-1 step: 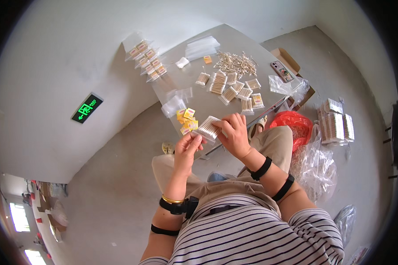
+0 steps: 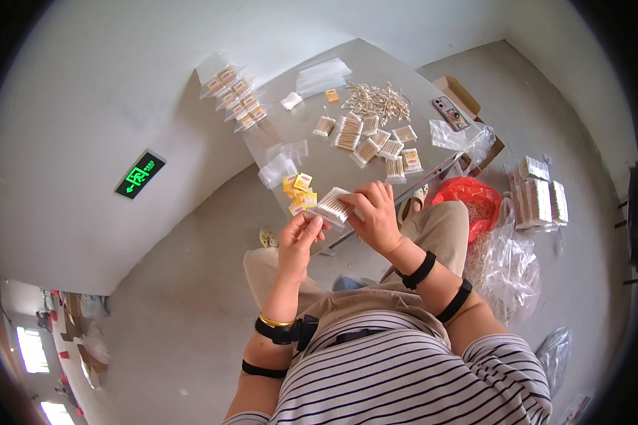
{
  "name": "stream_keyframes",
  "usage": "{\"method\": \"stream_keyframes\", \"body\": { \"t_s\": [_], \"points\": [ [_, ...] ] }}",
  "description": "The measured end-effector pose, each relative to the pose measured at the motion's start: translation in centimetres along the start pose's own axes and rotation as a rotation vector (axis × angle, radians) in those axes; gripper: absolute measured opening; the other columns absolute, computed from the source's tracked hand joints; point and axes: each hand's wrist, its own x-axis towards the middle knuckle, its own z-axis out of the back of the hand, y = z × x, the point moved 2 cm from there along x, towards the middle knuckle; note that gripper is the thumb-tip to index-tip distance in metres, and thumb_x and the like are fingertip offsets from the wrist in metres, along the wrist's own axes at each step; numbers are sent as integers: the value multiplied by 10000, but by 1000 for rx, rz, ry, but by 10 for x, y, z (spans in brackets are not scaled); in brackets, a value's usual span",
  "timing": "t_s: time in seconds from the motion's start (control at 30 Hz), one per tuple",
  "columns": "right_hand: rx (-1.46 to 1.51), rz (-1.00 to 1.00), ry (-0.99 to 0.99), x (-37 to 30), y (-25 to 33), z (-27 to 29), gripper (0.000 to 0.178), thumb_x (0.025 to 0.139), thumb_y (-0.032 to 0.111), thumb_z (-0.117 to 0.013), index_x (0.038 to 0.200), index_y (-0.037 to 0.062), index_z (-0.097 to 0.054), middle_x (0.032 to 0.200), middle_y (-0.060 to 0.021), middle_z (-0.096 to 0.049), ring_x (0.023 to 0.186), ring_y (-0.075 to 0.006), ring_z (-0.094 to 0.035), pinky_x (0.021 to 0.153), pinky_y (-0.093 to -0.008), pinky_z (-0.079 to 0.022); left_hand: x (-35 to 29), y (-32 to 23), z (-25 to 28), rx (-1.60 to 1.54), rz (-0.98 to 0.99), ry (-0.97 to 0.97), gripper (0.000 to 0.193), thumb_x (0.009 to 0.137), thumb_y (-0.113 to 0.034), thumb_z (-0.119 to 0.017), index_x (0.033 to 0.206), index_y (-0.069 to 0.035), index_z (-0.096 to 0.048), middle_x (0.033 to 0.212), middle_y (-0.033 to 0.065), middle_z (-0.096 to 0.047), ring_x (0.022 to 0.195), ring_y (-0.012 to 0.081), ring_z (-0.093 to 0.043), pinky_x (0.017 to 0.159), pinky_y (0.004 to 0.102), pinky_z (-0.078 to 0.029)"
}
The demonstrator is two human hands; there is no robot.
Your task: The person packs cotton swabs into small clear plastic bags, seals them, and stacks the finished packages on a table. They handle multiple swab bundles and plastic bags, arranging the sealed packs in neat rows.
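Note:
Over the near edge of the table, a small clear bag of cotton swabs (image 2: 331,206) is held between both hands. My left hand (image 2: 299,239) is closed on the bag's lower left edge, pinching the plastic with thumb and fingers. My right hand (image 2: 376,216) is closed around the bag's right side, its fingertips at the swabs. Several yellow cards (image 2: 303,188) lie on the table just beyond my left hand. Farther back are several filled swab bags (image 2: 368,151) and a heap of loose swabs (image 2: 380,101).
Empty clear bags (image 2: 323,75) lie at the table's (image 2: 301,142) back, with more bags (image 2: 278,168) at its left edge. Packed bags (image 2: 235,95) are stacked by the wall. A phone (image 2: 451,114) sits at right. On the floor are a red bag (image 2: 468,205) and swab bundles (image 2: 539,198).

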Motion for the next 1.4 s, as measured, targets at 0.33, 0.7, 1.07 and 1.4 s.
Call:
{"method": "stream_keyframes", "body": {
  "t_s": [0.33, 0.7, 1.07, 1.4],
  "points": [
    [618, -216, -48, 8, 48, 51, 535, 771, 173, -847, 1239, 47, -622, 1121, -96, -633, 994, -267, -581, 862, -384, -474, -26, -42, -9, -712, -23, 22, 403, 979, -347, -579, 1230, -33, -611, 1240, 95, -648, 1135, 218, -599, 1034, 416, -431],
    [706, 56, 48, 34, 94, 75, 507, 816, 151, -802, 1281, 49, -627, 1167, -75, -669, 981, -292, -574, 901, -390, -461, -32, -36, -20, -765, -41, 326, 280, 1001, -393, -537, 1000, -120, -598, 797, -40, -475, 711, 101, -449, 738, 293, -391],
    [735, 83, 51, 32, 101, 71, 504, 803, 235, -839, 1225, 41, -644, 1103, -70, -656, 949, -272, -584, 899, -385, -462, -45, -38, -22, -452, -137, -6, 309, 1049, -387, -481, 920, -117, -556, 728, -25, -476, 623, 87, -432, 657, 244, -401],
    [740, -24, 52, 33, 103, 75, 505, 814, 293, -835, 1205, 37, -643, 1052, -86, -644, 919, -253, -576, 805, -377, -470, -40, -47, -14, 29, -489, -221, 205, 1045, -228, -474, 884, -107, -436, 774, -29, -478, 685, 47, -427, 604, 225, -384]
  ]
}}
